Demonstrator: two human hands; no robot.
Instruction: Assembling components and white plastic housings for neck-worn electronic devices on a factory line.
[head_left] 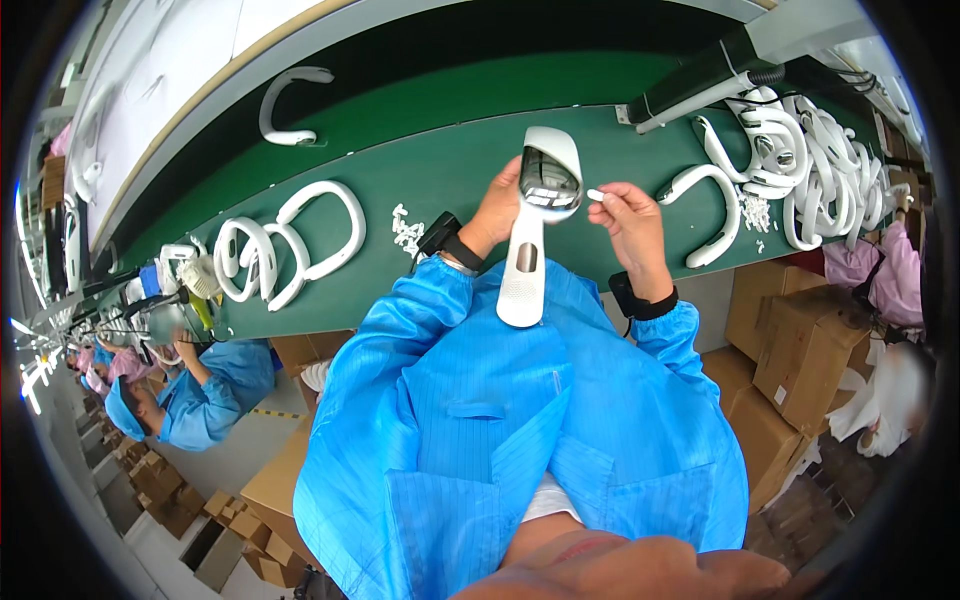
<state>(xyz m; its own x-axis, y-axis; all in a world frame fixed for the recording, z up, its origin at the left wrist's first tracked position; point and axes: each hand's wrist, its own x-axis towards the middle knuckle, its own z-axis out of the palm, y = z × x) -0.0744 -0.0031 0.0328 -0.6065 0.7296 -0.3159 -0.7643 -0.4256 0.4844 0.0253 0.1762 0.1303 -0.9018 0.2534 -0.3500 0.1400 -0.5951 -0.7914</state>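
Observation:
My left hand (494, 212) grips a white curved device (522, 295), perhaps a neck fan, by its left side. Its upper end has a glossy dark window, and the perforated lower end points toward my chest. To the right of it, my right hand (630, 218) pinches a small white plastic piece (596, 195) between thumb and fingers, close to the device but apart from it. A little pile of similar white pieces (407, 232) lies on the table left of my left hand. Another pile of small pieces (756, 212) lies at the right.
The green worktable (390, 180) runs across, with several white curved devices (330, 230) at left and a large heap (825, 170) at right. One more device (285, 105) rests farther back. Cardboard boxes (815, 345) stand below right. A co-worker in blue (225, 390) works at left.

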